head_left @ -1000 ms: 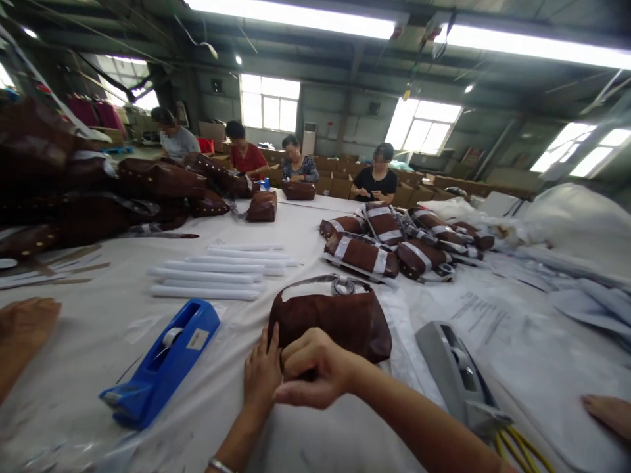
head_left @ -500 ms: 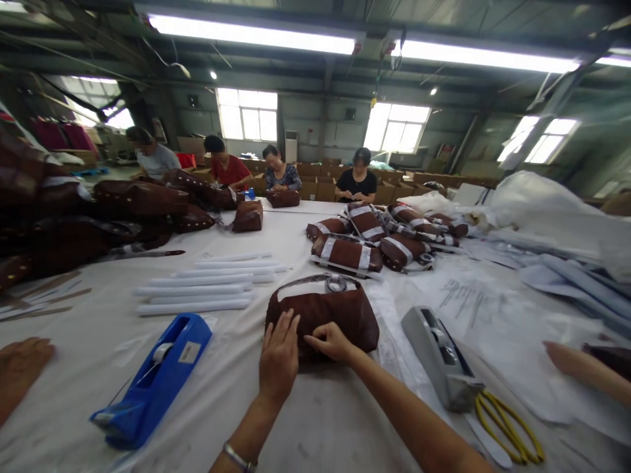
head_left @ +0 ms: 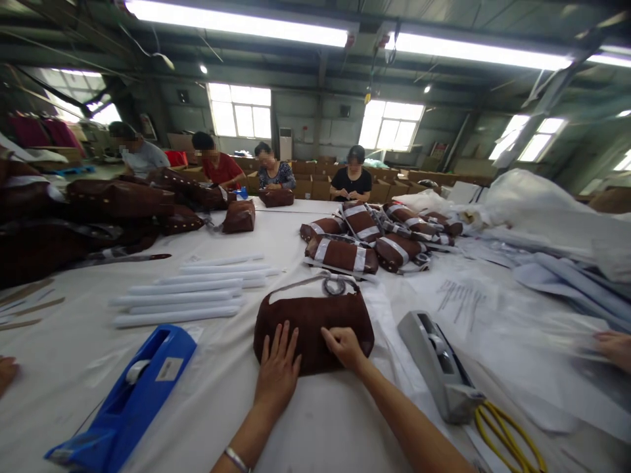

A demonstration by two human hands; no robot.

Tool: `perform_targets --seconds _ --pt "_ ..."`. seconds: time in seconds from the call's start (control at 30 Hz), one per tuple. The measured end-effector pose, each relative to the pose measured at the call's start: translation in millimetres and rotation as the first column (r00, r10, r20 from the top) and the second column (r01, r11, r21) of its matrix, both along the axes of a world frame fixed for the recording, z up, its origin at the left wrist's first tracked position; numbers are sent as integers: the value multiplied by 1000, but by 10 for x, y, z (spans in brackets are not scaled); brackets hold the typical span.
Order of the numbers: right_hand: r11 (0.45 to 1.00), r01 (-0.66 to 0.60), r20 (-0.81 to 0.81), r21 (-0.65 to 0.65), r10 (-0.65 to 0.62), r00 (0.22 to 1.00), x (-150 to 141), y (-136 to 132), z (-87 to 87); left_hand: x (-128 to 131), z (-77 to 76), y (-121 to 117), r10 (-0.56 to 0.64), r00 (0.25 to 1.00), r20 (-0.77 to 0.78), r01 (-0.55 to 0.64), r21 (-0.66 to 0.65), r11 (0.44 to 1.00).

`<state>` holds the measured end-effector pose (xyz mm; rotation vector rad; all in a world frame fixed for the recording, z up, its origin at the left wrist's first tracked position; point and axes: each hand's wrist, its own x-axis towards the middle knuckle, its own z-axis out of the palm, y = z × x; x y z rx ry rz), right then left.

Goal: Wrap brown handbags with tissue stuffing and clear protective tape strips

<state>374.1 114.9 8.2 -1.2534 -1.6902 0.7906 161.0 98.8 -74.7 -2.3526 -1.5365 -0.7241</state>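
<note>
A dark brown handbag (head_left: 310, 314) lies on the white-covered table (head_left: 315, 433) in front of me, its strap looped at the far side beside a wrapped ring-like piece. My left hand (head_left: 279, 369) rests flat on the bag's left half, fingers spread. On the right half, my right hand (head_left: 347, 347) is closed with its fingers curled against the surface; whatever it may hold is hidden. A blue tape dispenser (head_left: 131, 394) stands to the left of the bag, and a grey tape dispenser (head_left: 436, 368) to the right.
White paper rolls (head_left: 182, 301) lie beyond the blue dispenser. Taped brown bags (head_left: 340, 255) are heaped past my bag, with more brown bags (head_left: 118, 197) piled at left. Yellow-handled scissors (head_left: 507, 437) lie at lower right. Other people's hands show at both edges; several people sit opposite.
My left hand has shifted from the bag's left end onto its face and flattened. My right hand has moved right across the bag, still curled. The view has shifted too.
</note>
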Motion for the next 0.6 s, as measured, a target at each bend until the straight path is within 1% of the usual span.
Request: perform_targets --seconds 0.03,0.07,0.13,0.2,0.27,0.33,0.43,0.47,0.5,0.53,0.57,0.6 --pt "999 -4 0 -33 4 1000 -26 32 -80 -5 -2 -7 0 1000 -9 0 -4 1000" --pt "998 -1 -4 -64 0 1000 -32 46 -123 -11 -2 -11 2 1000 -15 -2 -10 1000" --pt "993 37 -22 -114 -40 999 9 -3 -132 -24 4 -16 4 1000 -22 -5 -20 1000" --pt "977 130 -50 -169 -140 989 93 -163 -116 -32 14 -15 4 1000 -28 -4 -24 1000" --pt "936 229 -75 -267 -257 964 174 -401 -153 -33 23 -11 7 1000 -27 -7 -18 1000" --pt "868 264 -85 -421 -327 941 217 -649 -250 -32 32 -4 6 1000 -15 -7 -19 1000" --pt "744 200 -105 -637 -342 934 203 -890 -388 -37 46 9 -6 1000 10 6 -26 1000" --pt "702 170 -142 -691 -364 921 183 -920 -406 -41 50 13 -12 1000 16 12 -28 1000" --pt "669 140 -202 -730 -407 891 159 -924 -408 -46 54 16 -18 1000 21 19 -29 999" --pt "654 99 -286 -750 -455 843 131 -907 -396 -50 57 18 -23 999 27 24 -30 999" --pt "658 48 -385 -751 -496 778 98 -874 -377 -53 58 19 -27 999 33 28 -31 999" --pt "679 4 -484 -734 -528 698 59 -831 -356 -55 59 19 -29 999 39 30 -31 999"
